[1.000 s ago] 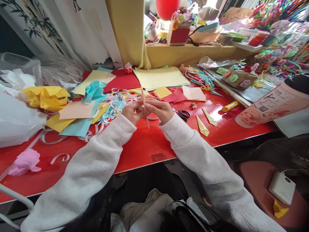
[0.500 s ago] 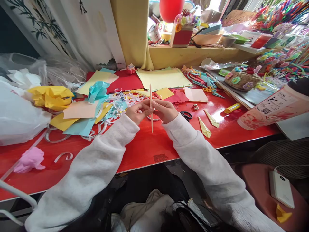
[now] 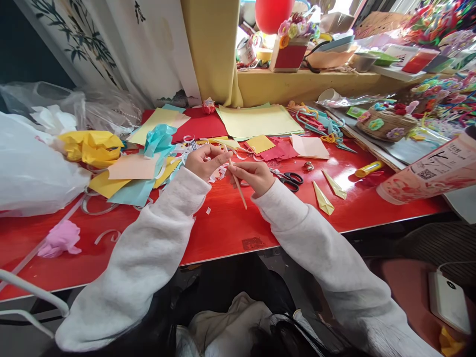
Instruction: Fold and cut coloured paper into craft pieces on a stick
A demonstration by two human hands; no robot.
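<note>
Left hand [image 3: 203,161] and right hand [image 3: 257,177]: we find both pinching one pale stick [image 3: 241,193], between them above the red surface [image 3: 223,233]. Stick: long axis eleven to five o'clock; left hand nearer its upper end, right hand nearer its free lower end. Black-handled scissors [image 3: 285,177]: three o'clock from the right hand. Folded yellow pieces [image 3: 324,203]: farther, toward four.
</note>
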